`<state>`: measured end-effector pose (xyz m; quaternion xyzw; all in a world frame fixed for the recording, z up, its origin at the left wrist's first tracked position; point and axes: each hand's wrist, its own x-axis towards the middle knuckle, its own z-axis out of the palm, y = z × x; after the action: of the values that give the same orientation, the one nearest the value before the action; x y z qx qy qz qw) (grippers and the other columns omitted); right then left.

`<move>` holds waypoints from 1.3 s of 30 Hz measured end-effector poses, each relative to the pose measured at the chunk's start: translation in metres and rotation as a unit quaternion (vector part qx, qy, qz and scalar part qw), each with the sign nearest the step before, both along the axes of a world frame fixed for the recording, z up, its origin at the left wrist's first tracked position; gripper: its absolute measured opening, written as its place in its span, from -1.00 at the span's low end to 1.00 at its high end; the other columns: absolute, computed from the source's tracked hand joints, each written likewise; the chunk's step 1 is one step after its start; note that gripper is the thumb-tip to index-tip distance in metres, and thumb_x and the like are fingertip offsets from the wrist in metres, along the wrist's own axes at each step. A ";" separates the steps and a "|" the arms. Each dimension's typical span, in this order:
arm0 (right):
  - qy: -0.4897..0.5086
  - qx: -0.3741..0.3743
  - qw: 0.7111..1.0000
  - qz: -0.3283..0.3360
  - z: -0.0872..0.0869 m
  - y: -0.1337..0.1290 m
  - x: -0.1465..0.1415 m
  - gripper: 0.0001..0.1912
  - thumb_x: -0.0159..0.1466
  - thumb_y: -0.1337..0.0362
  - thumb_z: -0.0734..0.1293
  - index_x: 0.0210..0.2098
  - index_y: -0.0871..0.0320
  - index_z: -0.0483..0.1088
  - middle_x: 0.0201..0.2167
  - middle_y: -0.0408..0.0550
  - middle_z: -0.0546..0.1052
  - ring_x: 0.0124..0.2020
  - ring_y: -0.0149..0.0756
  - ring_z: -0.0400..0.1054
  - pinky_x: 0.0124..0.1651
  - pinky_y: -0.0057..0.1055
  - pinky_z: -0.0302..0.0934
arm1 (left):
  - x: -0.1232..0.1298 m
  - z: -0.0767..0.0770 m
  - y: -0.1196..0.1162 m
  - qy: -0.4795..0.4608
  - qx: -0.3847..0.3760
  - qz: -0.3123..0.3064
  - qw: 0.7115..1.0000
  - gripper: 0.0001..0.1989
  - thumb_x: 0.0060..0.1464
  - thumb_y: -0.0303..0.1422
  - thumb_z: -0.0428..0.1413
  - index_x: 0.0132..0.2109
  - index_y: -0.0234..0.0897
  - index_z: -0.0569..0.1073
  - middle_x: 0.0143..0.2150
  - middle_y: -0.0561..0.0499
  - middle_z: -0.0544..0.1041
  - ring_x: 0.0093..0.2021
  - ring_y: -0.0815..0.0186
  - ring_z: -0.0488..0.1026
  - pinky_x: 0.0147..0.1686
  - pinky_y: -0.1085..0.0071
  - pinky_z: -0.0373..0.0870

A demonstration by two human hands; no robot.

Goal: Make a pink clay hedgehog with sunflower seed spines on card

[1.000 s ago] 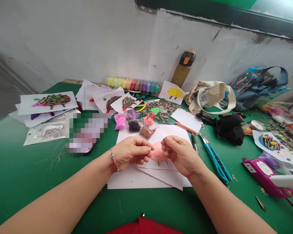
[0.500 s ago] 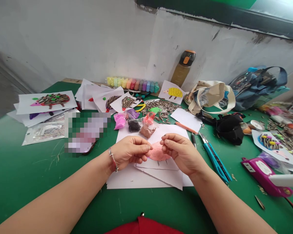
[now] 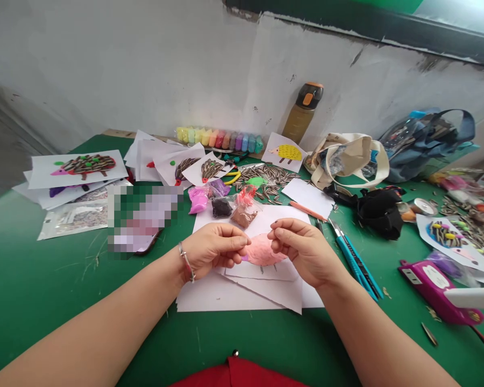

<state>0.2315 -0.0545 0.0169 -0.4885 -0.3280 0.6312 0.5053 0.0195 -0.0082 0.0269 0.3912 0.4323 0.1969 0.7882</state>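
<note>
On a small white sheet (image 3: 278,272) lies a flat pink clay oval (image 3: 264,250) with a purple tip at its left end. My left hand (image 3: 220,248) hovers over that end, thumb and forefinger pinched; anything between them is too small to make out. Over the right end, my right hand (image 3: 304,248) is also closed in a pinch. A tiny dark speck shows at its fingertip, and I cannot tell what it is. Just beyond the hands are bags of black clay (image 3: 221,207), brown clay (image 3: 244,216) and pink clay (image 3: 198,200).
Sunflower seeds (image 3: 268,177) lie in a heap at the back. A blue utility knife (image 3: 355,263) and an orange pencil (image 3: 307,210) are on the right, beyond them a magenta glue gun (image 3: 438,290). Hedgehog pictures (image 3: 78,169) are stacked left. A bottle (image 3: 302,113) leans against the wall.
Both hands have shifted very slightly, the right one a little rightward, and more of the pink oval and its purple tip shows between them. Both pinches stay closed.
</note>
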 end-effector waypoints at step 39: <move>-0.239 0.019 0.971 0.010 -0.003 0.006 0.004 -0.68 0.15 0.05 0.39 -0.20 0.11 0.52 -0.33 -0.02 0.57 -0.36 -0.30 0.41 -0.31 -0.37 0.31 | -0.004 -0.010 0.009 -0.005 -0.016 0.025 1.000 -0.69 -0.19 -0.27 0.38 -0.34 -0.39 0.51 -0.52 0.04 0.48 -0.56 0.48 0.39 -0.59 0.58 0.24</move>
<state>0.2355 -0.0480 0.0137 -0.6124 -0.4556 0.4950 0.4152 0.0155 0.0011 0.0164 0.3665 0.4416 0.2115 0.7912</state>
